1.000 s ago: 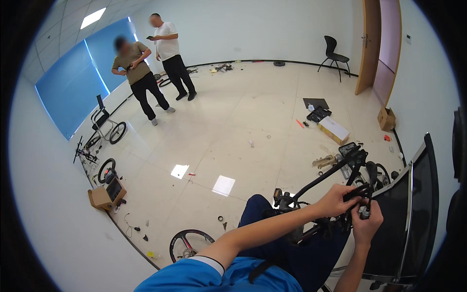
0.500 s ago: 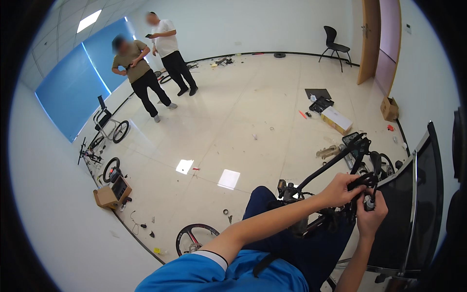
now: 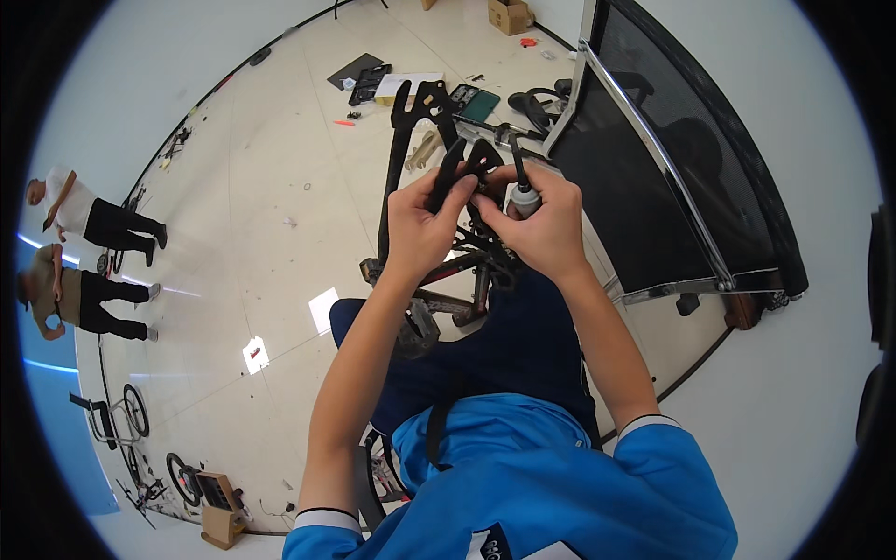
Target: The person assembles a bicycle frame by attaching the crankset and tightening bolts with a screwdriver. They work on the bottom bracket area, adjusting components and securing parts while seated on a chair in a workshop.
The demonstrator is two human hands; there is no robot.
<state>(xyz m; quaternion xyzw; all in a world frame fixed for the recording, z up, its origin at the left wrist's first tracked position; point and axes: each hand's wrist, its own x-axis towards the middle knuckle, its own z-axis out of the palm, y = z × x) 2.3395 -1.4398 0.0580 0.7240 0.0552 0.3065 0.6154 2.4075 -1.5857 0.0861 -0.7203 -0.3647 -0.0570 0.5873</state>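
- With the left hand (image 3: pixel 418 219), pinching a narrow, black, bar-shaped part (image 3: pixel 447 175) between thumb and fingers, just left of the meeting point of both hands.
- With the right hand (image 3: pixel 546 219), wrapped around a tool-like piece with a rounded grey handle and thin black shaft (image 3: pixel 525 200), just right of that left pinch. Shaft pointing up and away.
- Fingertips super close together in the middle, maybe touching. Too cluttered there to say. Also can't tell about any join between the bar and the matte-black tubular bike frame (image 3: pixel 396 168), left of and below the grip.
- Bar, at a guess: pretty light, stiff, not fragile, perhaps a bit slick. Best held mid-length, thumb flat along one side.
- Tool, same guessing: light, hard, smooth, could twist in a damp palm. Better to grab by the fat grey end than the shaft.
- Frame: likely bulkier and rigid, so best steadied by the long tube left of the grip.
- Counting up around the grip: two hands, one bar, one tool, one frame.
- Right of the grip: one black mesh panel with chrome tubing (image 3: pixel 616 224), kinda chair-like.
- Beyond the grip: one flat green rectangular tray (image 3: pixel 478 105), one brown cardboard box (image 3: pixel 510 17), two bright orange scraps (image 3: pixel 345 122) (image 3: pixel 528 42).
- Well off to the left: two standing people (image 3: pixel 84 201) (image 3: pixel 58 289), and at least two black-tyred wheels (image 3: pixel 136 411) (image 3: pixel 177 478).
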